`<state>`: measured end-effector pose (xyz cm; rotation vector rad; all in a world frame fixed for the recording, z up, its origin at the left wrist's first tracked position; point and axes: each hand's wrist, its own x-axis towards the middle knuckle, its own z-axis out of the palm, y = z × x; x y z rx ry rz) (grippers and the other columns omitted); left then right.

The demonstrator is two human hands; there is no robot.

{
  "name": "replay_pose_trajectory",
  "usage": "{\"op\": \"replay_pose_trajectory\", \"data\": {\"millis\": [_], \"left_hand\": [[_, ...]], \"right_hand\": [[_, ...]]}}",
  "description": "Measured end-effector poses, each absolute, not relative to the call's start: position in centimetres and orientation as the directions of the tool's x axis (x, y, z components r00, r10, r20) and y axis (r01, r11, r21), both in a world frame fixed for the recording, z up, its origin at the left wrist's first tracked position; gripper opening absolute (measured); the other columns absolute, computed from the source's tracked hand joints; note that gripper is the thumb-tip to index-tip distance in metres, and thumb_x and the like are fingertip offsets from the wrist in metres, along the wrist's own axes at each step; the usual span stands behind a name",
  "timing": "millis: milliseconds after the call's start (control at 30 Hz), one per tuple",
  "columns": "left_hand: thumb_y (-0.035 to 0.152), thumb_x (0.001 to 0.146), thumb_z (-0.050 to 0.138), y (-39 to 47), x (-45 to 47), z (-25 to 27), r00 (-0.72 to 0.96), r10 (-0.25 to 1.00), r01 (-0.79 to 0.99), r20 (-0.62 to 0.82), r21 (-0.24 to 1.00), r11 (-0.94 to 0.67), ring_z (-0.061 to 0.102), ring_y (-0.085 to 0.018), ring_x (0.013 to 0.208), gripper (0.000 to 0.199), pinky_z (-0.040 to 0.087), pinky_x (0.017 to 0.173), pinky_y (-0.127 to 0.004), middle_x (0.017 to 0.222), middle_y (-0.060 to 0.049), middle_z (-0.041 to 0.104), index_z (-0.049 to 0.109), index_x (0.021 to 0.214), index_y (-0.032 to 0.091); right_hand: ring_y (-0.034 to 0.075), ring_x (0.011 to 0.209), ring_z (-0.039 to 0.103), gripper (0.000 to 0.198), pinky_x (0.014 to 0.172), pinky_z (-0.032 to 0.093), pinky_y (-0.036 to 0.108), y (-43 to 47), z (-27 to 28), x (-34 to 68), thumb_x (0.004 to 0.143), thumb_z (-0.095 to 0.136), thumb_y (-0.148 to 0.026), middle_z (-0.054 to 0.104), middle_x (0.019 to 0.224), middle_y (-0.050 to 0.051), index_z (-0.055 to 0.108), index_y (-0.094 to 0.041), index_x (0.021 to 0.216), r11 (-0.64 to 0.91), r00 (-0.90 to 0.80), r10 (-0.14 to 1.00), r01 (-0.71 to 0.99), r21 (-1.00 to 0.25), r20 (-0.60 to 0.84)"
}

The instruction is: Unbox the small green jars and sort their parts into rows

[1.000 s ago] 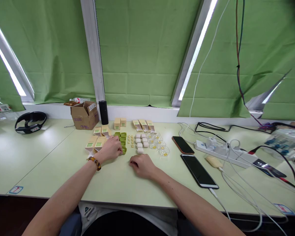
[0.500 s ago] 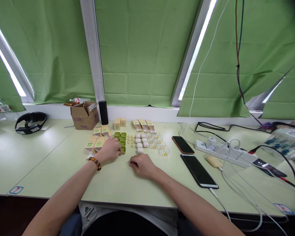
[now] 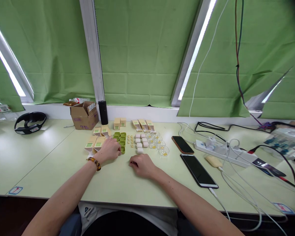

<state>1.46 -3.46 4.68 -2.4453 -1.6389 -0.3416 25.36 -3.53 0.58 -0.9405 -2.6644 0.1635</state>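
Observation:
My left hand (image 3: 110,149), with a beaded bracelet at the wrist, lies beside two rows of small green cups (image 3: 123,143). Its fingers are curled down at the nearest cups; what they hold, if anything, is hidden. Loosely closed, my right hand (image 3: 143,165) rests on the table, with nothing visible in it. Just beyond it stand white rounded pieces (image 3: 139,150) in two rows. Tiny yellowish pieces (image 3: 132,142) lie between these and the green cups. Clear plastic cups with yellow centres (image 3: 164,151) are to the right. Small beige cartons (image 3: 99,142) stand left of my left hand.
More cartons (image 3: 144,125) stand at the back. A cardboard box (image 3: 84,118), a black cylinder (image 3: 103,112) and a black headset (image 3: 30,122) are at back left. Two phones (image 3: 199,170), a power strip (image 3: 221,152) and tangled cables occupy the right side.
The view has shifted very slightly. Both hands and the things on the table stay as they were.

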Motion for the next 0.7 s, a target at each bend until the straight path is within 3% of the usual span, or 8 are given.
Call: {"op": "replay_pose_trajectory", "data": {"millis": [200, 333, 467, 600, 700], "left_hand": [[0.009, 0.072, 0.062, -3.6, 1.4, 4.9, 0.379, 0.862, 0.919, 0.338, -0.029, -0.393, 0.056, -0.021, 0.070, 0.019, 0.037, 0.076, -0.040, 0.063, -0.005, 0.066, 0.074, 0.063, 0.023], [0.013, 0.082, 0.060, -3.2, 1.0, 4.8, 0.335, 0.815, 0.927, 0.472, -0.009, -0.376, 0.058, -0.023, 0.077, 0.022, 0.039, 0.078, -0.041, 0.068, -0.006, 0.068, 0.074, 0.067, 0.022], [0.018, 0.094, 0.055, -2.6, 0.5, 4.9, 0.276, 0.758, 0.926, 0.590, 0.048, -0.374, 0.059, -0.027, 0.097, 0.024, 0.043, 0.085, -0.043, 0.084, -0.008, 0.073, 0.077, 0.084, 0.022], [0.017, 0.097, 0.050, -1.3, 0.6, 5.8, 0.251, 0.759, 0.934, 0.601, 0.055, -0.352, 0.055, -0.030, 0.105, 0.030, 0.043, 0.087, -0.045, 0.087, -0.010, 0.074, 0.076, 0.085, 0.023], [0.019, 0.098, 0.049, 0.9, 0.8, 6.8, 0.246, 0.815, 0.952, 0.524, 0.028, -0.305, 0.053, -0.032, 0.105, 0.033, 0.041, 0.088, -0.046, 0.085, -0.012, 0.074, 0.075, 0.078, 0.023]], "right_hand": [[0.016, 0.078, 0.068, 0.015, 0.064, 0.032, 0.029, -3.6, 0.7, 25.4, 0.093, 0.060, -0.022, 0.081, 0.093, 0.000, 0.075, -0.024, 0.092, 0.776, -0.741, 0.630, 0.599, -0.196, 0.231], [0.016, 0.078, 0.068, 0.014, 0.064, 0.031, 0.029, -3.6, 0.8, 25.4, 0.093, 0.060, -0.021, 0.081, 0.094, 0.002, 0.074, -0.023, 0.092, 0.773, -0.740, 0.635, 0.603, -0.198, 0.221], [0.016, 0.079, 0.068, 0.013, 0.065, 0.031, 0.029, -3.6, 0.7, 25.4, 0.094, 0.061, -0.023, 0.081, 0.094, 0.001, 0.074, -0.023, 0.093, 0.770, -0.737, 0.638, 0.602, -0.211, 0.226], [0.016, 0.080, 0.069, 0.013, 0.066, 0.030, 0.028, -3.5, 0.6, 25.4, 0.096, 0.061, -0.024, 0.081, 0.094, 0.001, 0.074, -0.023, 0.094, 0.772, -0.736, 0.636, 0.597, -0.219, 0.233], [0.016, 0.080, 0.069, 0.013, 0.065, 0.030, 0.028, -3.4, 0.4, 25.4, 0.095, 0.062, -0.025, 0.081, 0.094, 0.001, 0.074, -0.023, 0.094, 0.772, -0.734, 0.635, 0.598, -0.216, 0.240]]}}
